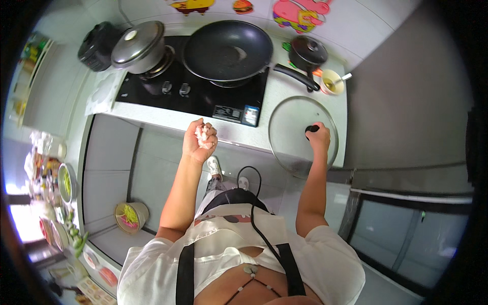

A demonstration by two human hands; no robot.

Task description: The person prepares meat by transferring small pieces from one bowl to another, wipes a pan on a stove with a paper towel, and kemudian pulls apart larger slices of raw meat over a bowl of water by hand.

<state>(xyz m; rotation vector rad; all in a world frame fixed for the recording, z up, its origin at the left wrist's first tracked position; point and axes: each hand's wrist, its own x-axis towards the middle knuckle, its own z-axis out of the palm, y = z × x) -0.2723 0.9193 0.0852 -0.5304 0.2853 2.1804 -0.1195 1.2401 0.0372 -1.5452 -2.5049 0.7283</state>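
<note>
My left hand [192, 144] is closed around a crumpled white tissue [204, 136], in front of the counter's edge below the stove. With my right hand [321, 137] I grip the black knob of a large round glass lid [291, 124]. The lid overlaps the right end of the counter and reaches past its front edge; whether it touches the counter I cannot tell. A wide black wok [218, 53] sits uncovered on the right burner, its long handle [292, 75] pointing right above the lid.
On the left burner stands a lidded silver pot [141, 47], beside a black cooker [98, 46]. Right of the wok are a small lidded saucepan [308, 53] and a cup with a spoon [331, 83]. A bin [133, 217] stands on the floor; vegetables and bowls line the left counter.
</note>
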